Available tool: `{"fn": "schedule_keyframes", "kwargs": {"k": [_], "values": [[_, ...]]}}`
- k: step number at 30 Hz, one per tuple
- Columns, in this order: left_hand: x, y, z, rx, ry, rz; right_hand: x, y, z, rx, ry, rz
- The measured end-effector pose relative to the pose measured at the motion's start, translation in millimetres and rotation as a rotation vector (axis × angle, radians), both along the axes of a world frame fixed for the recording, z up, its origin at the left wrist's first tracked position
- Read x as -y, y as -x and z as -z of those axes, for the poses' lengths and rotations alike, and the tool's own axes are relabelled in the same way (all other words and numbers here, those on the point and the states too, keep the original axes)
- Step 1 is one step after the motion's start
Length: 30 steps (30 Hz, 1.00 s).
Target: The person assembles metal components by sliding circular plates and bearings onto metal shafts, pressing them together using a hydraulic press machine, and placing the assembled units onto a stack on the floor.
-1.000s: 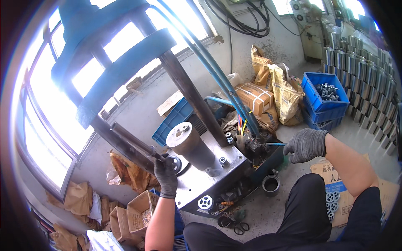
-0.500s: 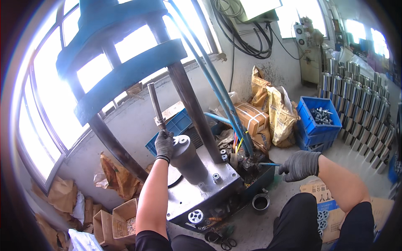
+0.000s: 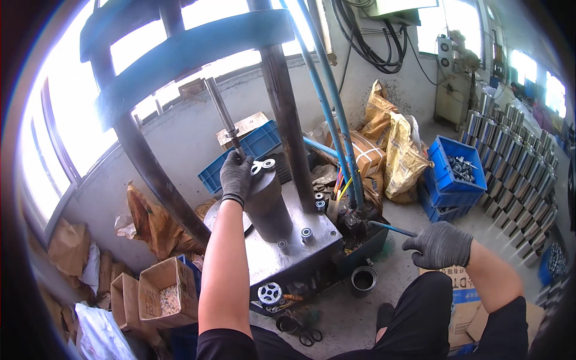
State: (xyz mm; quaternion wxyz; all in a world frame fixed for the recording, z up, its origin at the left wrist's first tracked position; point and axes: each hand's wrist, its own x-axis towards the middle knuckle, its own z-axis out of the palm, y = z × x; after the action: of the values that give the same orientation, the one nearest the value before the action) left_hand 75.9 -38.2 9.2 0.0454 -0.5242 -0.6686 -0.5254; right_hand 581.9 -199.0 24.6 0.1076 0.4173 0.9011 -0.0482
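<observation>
My left hand (image 3: 236, 176), in a dark grey knit glove, is closed around the lower end of a shiny metal shaft (image 3: 219, 107) with a collar. The shaft leans slightly left as it rises. Beside that hand stands a thick dark grey cylinder (image 3: 269, 215) on the press's steel bed (image 3: 324, 236), with white-faced bearings (image 3: 268, 163) on its top. My right hand (image 3: 443, 245), gloved alike, is wrapped around the outer end of a thin blue lever (image 3: 391, 228), which runs to the grimy unit at the bed's right. The shaft's lower tip is hidden by my left hand.
A blue press plate (image 3: 192, 54) hangs overhead between dark columns (image 3: 286, 120). Blue bins of metal parts (image 3: 458, 162) stand right, before stacked shiny cylinders (image 3: 510, 144). Cardboard boxes (image 3: 168, 291) are at lower left. A dark pot (image 3: 363, 280) and a handwheel (image 3: 270, 293) are near the base.
The view has shifted, so the press bed appears higher. The lever, nearly level before, now slopes down toward my right hand, which has lowered. My left hand keeps hold of the shaft.
</observation>
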Motion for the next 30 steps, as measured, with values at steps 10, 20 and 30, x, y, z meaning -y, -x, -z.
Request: {"fn": "schedule_keyframes", "kwargs": {"k": [10,20,30], "values": [[4.6,-0.4,-0.6,0.092,0.004,0.155,30.2,-25.0,41.0,-0.227,-0.064,0.024],[5.2,-1.2,-0.4,0.171,-0.015,0.206,27.4,-26.7,50.2,-0.226,-0.154,0.041],[4.0,-3.5,0.5,0.097,-0.013,0.183,33.2,-28.3,55.8,-0.256,-0.195,0.069]]}}
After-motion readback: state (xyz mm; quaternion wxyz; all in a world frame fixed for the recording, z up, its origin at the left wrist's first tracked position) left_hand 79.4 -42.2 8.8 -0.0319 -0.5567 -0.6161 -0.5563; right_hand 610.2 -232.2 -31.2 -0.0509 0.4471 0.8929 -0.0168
